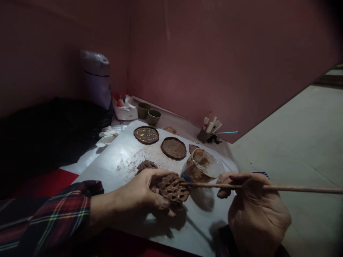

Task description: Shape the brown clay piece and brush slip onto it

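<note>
Clay lump (175, 189), brown, holey, in grip of left hand (146, 191); stick (305, 189) in right hand (255, 208)

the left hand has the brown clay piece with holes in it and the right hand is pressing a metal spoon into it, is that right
Not quite: the head view shows the right hand holding a long, thin brown stick, not a metal spoon, with its tip at the clay piece. The left hand does hold that piece.

Pinkish wall (214, 53), lilac container (98, 87), red-and-white packet (125, 111), black heap (56, 135); pale tiled floor (292, 150)
</note>
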A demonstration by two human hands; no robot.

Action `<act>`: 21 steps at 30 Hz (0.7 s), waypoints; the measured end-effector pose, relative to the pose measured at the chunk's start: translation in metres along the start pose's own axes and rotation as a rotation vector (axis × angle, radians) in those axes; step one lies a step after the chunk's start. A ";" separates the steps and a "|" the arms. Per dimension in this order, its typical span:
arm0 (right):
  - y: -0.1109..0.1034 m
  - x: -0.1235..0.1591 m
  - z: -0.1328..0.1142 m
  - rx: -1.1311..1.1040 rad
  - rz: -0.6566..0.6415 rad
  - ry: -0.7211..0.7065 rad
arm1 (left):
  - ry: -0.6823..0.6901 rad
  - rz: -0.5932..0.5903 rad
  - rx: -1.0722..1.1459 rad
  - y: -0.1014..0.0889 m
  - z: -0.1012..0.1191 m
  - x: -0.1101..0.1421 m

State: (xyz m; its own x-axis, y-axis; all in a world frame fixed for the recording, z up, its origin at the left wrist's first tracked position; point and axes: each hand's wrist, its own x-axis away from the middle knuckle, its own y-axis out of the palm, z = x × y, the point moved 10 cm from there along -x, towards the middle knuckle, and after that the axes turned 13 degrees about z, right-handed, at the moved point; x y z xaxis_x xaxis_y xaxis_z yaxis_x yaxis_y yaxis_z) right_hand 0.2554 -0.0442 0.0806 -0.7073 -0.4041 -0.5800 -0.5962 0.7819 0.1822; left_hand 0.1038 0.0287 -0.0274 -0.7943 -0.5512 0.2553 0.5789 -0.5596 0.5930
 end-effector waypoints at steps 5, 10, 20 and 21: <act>0.001 0.002 -0.006 -0.024 -0.013 -0.023 | 0.018 0.003 0.010 0.000 0.002 0.000; 0.001 0.007 -0.019 -0.051 -0.041 -0.126 | 0.011 0.012 -0.006 0.000 0.002 0.000; -0.007 0.008 -0.034 -0.224 0.140 -0.279 | 0.047 0.030 -0.062 -0.001 0.002 0.002; -0.012 0.006 -0.037 -0.246 0.209 -0.299 | 0.051 0.034 -0.067 -0.001 0.003 0.003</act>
State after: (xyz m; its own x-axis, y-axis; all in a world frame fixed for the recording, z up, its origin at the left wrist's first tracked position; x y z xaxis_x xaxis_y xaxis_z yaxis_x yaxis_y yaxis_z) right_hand 0.2441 -0.0732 0.1045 -0.7029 -0.0659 -0.7082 -0.5503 0.6812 0.4828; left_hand 0.1002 0.0294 -0.0255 -0.7646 -0.6004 0.2344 0.6179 -0.5793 0.5316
